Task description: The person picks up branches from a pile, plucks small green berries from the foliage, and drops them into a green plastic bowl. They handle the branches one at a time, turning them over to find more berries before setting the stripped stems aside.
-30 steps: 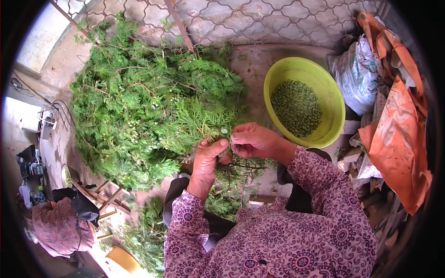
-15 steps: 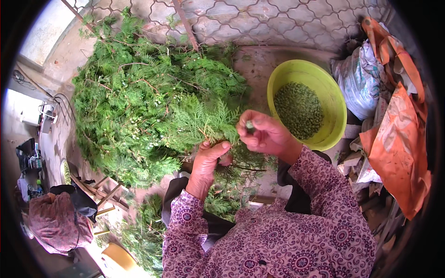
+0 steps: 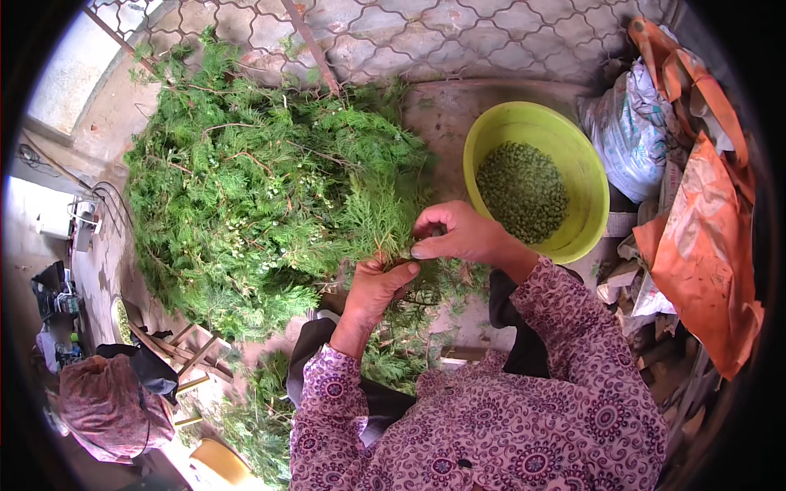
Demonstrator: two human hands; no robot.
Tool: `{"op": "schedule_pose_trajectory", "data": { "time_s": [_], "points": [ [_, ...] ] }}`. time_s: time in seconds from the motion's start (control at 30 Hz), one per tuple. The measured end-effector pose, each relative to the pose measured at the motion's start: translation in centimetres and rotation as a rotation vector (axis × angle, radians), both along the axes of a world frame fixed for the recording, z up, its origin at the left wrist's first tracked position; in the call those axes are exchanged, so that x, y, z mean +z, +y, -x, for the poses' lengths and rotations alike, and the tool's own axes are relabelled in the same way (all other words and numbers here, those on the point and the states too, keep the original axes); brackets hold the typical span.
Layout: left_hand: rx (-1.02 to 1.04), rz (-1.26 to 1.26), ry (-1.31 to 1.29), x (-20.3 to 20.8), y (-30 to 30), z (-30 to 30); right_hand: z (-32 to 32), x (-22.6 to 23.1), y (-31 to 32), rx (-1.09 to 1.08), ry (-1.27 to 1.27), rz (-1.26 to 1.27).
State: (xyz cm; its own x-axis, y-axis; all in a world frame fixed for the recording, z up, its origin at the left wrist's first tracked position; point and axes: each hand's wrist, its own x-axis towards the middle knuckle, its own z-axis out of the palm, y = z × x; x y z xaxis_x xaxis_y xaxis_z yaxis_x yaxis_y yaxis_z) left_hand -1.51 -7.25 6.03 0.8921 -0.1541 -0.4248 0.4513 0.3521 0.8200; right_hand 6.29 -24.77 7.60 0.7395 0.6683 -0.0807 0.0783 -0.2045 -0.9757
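Sprig (image 3: 378, 219) in the left hand (image 3: 372, 293), right hand (image 3: 458, 233) at its side

The sprig stands in front of the person, above the lap and at the near right side of a large heap (image 3: 237, 188) of cut greenery. Its stem rises from the left hand, whose thumb and fingers are clamped on it; the thumb points toward the right hand. The right hand comes in from the other side, palm turned inward, with thumb and forefinger curved round toward each other, their tips close by the sprig. Whether those tips meet, or pinch anything between them, one cannot tell.

Some darker twigs (image 3: 422, 299) hang below the hands, and loose greens (image 3: 266, 393) lie on the ground at lower left. Beyond the right hand sits a yellow-green bowl (image 3: 588, 192), its bottom covered with small round green bits (image 3: 524, 188).

The person wears a purple patterned shirt (image 3: 499, 425); dark cloth (image 3: 532, 352) covers the knees. To the right of the bowl leans a whitish sack (image 3: 626, 139), and next to it hangs a large orange sheet (image 3: 704, 254). A wavy metal lattice (image 3: 467, 41) runs along the far side. At lower left another person (image 3: 115, 401) in a reddish top sits or bends near a wooden frame (image 3: 188, 356) and a yellow basin (image 3: 221, 462).
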Motion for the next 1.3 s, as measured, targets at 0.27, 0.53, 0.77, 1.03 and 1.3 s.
{"op": "schedule_pose_trajectory", "data": {
  "time_s": [0.27, 0.53, 0.77, 1.03, 1.3],
  "points": [
    [-0.064, 0.069, 0.004, 0.3, 0.5, 0.6, 0.4, 1.1, 0.4, 0.088, 0.232, 0.017],
    [0.024, -0.043, -0.081, 0.4, 0.3, 0.9, 1.0, 0.4, 1.3, 0.045, 0.293, -0.057],
    [0.056, 0.200, 0.016, 0.8, 0.7, 1.3, 1.7, -1.5, 0.8, 0.063, 0.862, -0.411],
    [0.166, 0.164, 0.044, 0.2, 1.1, 0.5, 1.6, 0.7, 0.6, -0.012, 0.948, -0.585],
    [0.088, -0.014, 0.023, -0.7, 0.0, 0.1, 0.7, 0.5, 0.9, -0.033, 0.334, -0.123]
  ]
}}
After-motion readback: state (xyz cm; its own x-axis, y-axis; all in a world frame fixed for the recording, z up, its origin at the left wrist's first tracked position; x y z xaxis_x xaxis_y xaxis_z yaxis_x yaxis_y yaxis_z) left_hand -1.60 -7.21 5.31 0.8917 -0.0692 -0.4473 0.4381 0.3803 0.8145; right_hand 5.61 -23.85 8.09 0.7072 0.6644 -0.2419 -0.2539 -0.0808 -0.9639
